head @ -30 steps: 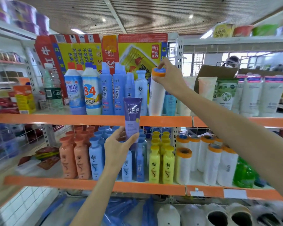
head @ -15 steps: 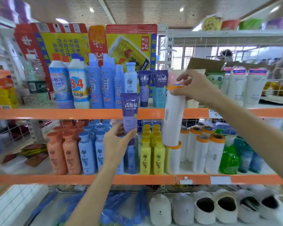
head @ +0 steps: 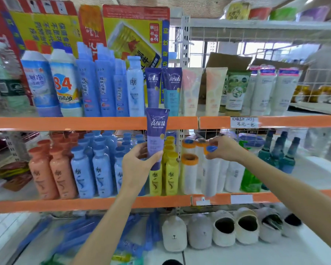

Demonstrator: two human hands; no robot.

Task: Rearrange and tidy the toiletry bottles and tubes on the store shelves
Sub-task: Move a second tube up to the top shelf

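1. At frame centre our left hand (head: 137, 165) pinches the purple tube (head: 157, 135) by its lower end, thumb on the right side and fingers behind, so the label faces us and the flat crimped end points up.
2. Most of the tube stands above the grip, crossing the orange shelf edge (head: 84, 123), just below the two matching tubes (head: 163, 88) on the upper shelf; we judge it is held ready to join them.
3. Right of centre our right hand (head: 223, 149) curls its fingertips round the blue-and-orange cap of the white bottle (head: 210, 173).
4. That bottle hangs below the grip, its base at the front of the lower shelf beside the other orange-capped white bottles (head: 189, 171), apparently being set among its like.
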